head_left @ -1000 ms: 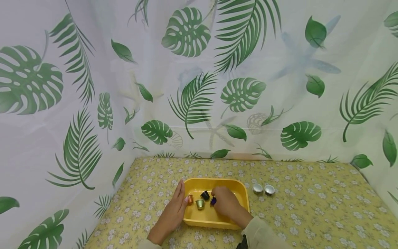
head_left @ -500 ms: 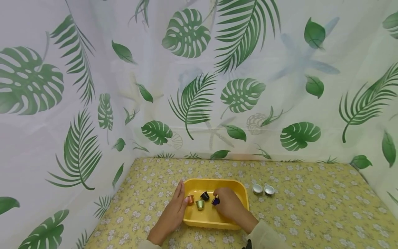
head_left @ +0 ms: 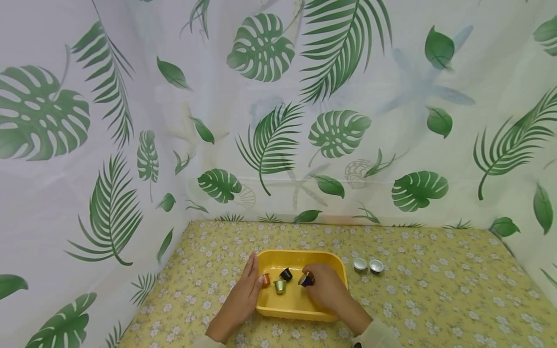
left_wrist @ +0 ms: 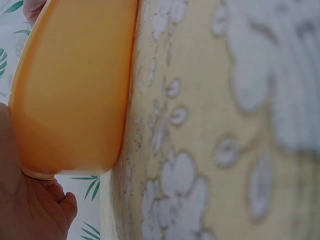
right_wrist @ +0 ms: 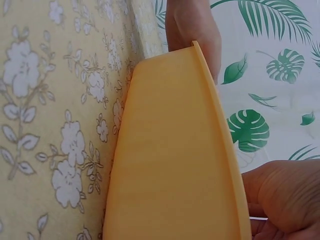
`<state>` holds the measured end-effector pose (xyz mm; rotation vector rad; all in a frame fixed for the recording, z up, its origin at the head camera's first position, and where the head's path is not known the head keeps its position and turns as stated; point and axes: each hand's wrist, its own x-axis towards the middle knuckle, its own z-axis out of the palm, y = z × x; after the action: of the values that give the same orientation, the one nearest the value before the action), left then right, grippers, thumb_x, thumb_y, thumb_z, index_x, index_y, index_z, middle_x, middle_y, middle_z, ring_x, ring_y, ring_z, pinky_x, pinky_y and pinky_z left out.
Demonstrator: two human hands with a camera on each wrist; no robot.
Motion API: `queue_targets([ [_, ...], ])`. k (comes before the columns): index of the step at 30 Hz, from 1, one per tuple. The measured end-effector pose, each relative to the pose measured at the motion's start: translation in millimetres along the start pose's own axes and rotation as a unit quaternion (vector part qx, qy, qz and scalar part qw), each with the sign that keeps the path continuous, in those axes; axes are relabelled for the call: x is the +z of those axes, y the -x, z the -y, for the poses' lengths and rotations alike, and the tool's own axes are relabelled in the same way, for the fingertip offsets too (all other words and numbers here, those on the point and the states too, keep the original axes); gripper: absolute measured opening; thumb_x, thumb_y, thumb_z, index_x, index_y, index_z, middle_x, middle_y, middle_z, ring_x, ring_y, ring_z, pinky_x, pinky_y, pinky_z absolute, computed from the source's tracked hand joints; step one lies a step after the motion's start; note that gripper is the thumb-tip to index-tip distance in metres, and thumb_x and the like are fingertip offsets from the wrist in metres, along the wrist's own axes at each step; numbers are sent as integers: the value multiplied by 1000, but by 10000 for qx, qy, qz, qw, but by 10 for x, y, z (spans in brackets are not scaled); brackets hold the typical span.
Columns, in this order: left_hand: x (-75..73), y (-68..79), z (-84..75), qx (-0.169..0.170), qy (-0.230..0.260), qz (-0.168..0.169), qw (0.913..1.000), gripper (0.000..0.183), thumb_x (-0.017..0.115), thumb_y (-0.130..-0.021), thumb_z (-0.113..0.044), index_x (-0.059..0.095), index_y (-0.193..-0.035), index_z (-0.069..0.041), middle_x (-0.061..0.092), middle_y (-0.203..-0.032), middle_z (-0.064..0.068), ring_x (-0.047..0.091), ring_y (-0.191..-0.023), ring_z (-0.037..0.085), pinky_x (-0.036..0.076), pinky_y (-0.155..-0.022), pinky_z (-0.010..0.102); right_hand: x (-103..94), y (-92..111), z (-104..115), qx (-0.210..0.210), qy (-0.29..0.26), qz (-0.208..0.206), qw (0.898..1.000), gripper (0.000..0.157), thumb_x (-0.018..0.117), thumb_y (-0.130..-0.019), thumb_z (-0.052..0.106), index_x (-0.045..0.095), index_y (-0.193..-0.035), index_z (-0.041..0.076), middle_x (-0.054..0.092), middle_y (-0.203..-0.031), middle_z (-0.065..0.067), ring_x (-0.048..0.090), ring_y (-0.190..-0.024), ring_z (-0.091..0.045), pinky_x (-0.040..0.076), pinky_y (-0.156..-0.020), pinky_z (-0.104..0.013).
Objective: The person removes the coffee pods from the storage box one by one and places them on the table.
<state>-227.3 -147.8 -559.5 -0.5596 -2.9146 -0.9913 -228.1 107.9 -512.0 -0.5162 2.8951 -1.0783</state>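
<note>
A yellow plastic tray [head_left: 300, 313] sits on the table before me. My left hand [head_left: 241, 296] holds its left end, thumb over the rim and fingers along the outside. Inside the tray's right half, my right hand [head_left: 329, 291] pinches a dark purple coffee capsule [head_left: 306, 280], tilted and partly covered by the fingers. Left of it lie a black capsule [head_left: 285, 274], a light green capsule [head_left: 280, 286] and an orange capsule [head_left: 266, 280] near my left thumb. In the right wrist view, the tray wall [right_wrist: 170, 145] hides what my right hand [right_wrist: 287, 195] pinches.
Two capsules with silvery tops, a left one [head_left: 359, 264] and a right one [head_left: 376, 266], stand side by side on the table just right of the tray. A yellow floral cloth [head_left: 435, 290] covers the table. A leaf-printed white sheet [head_left: 300, 145] hangs behind and to the left.
My right hand has shifted slightly to the right inside the tray, and the dark purple capsule has moved with it and turned. My left hand stays on the tray's left end.
</note>
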Motion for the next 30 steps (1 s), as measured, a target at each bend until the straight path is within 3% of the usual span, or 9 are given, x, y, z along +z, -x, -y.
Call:
queue_targets([
  [17, -16, -6, 1, 21, 43, -121, 9999, 60, 29, -114, -33, 8, -163, -5, -8, -169, 0, 15, -154, 30, 25, -120, 52, -80, 95, -9, 69, -34, -476, 9988, 37, 84, -78, -2, 74, -114, 0, 69, -86, -1, 63, -74, -14, 56, -64, -31],
  [30, 9, -14, -5, -14, 84, -21, 10000, 62, 28, -114, -35, 2, -162, -8, -11, -169, 0, 12, -154, 30, 24, -120, 53, -195, 232, -8, 184, -531, -716, 9958, 37, 82, -78, -9, 72, -113, -1, 70, -90, -2, 68, -77, -15, 59, -65, -27],
])
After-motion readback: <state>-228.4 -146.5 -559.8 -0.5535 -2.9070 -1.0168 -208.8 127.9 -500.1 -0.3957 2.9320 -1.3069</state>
